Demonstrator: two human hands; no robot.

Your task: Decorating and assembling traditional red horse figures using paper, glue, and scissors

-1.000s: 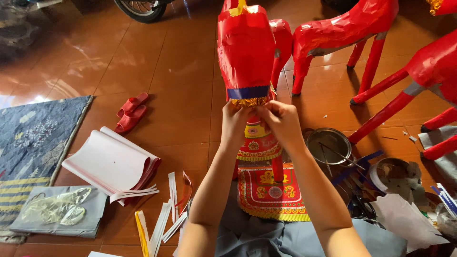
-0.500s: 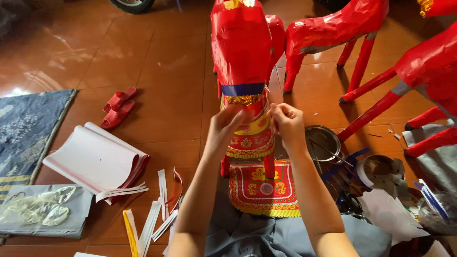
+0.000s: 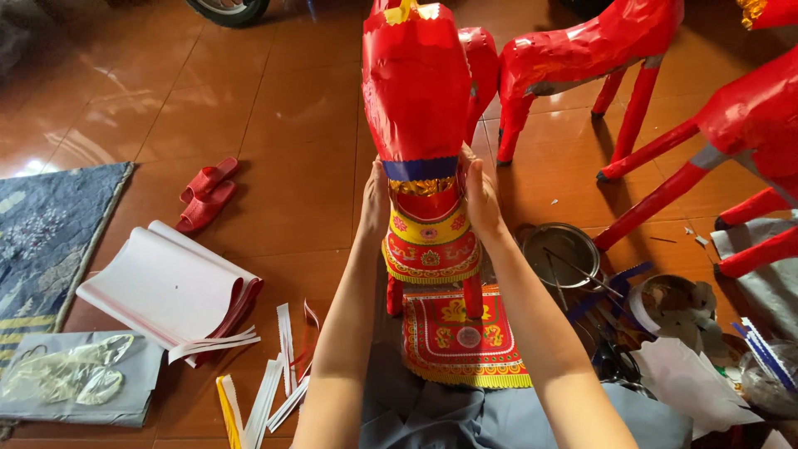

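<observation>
I'm pressing my left hand [image 3: 374, 199] and right hand [image 3: 482, 199] flat against opposite flanks of the red paper horse [image 3: 416, 83], standing upright straight ahead on the floor, long axis running away from me, hands equally near

Single head-worn view, looking steeply down, close over tiled floor [image 3: 274, 116]
</observation>
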